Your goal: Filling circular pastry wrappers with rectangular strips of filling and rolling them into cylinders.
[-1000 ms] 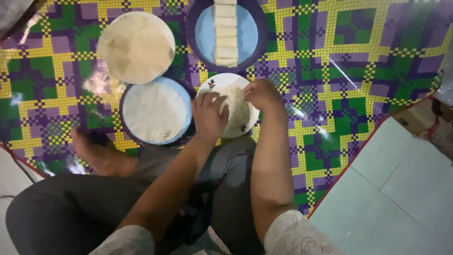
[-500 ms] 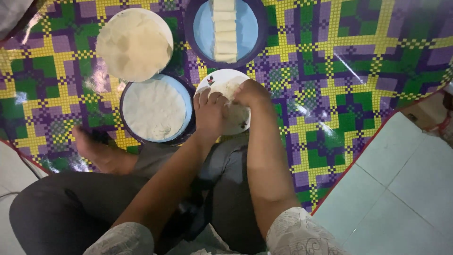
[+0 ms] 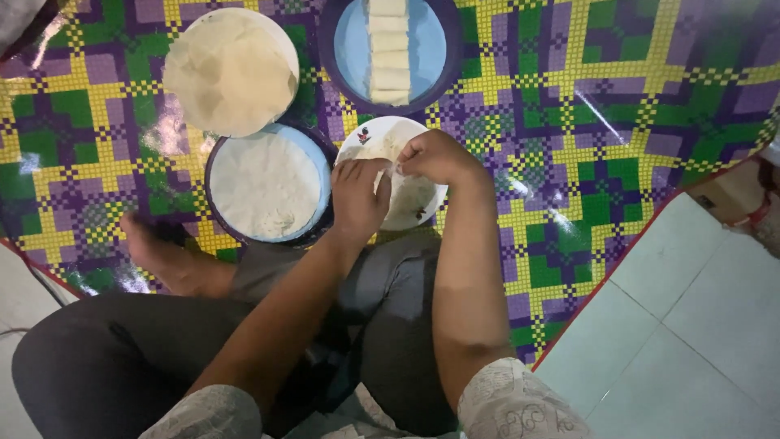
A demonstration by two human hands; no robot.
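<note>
Both my hands are over a small white plate (image 3: 367,135) on the mat in front of my knees. My left hand (image 3: 357,195) rests on the plate's near side, fingers bent down onto a thin pale wrapper sheet (image 3: 406,199) that lies there. My right hand (image 3: 435,154) is curled just to the right of it, and its fingertips pinch the sheet's edge between the two hands. What lies under the hands is hidden.
A blue-rimmed bowl of white powder (image 3: 268,183) stands left of the plate. Behind it is a round stack of pale wrappers (image 3: 231,69). A blue plate with a row of pale rolled pieces (image 3: 390,49) sits at the back. The checked mat (image 3: 617,114) ends at white floor tiles (image 3: 699,325) on the right. My bare foot (image 3: 166,260) lies at the left.
My right hand has come in from the plate's right edge toward the middle and closed up against my left hand. The left hand has shifted slightly forward on the plate.
</note>
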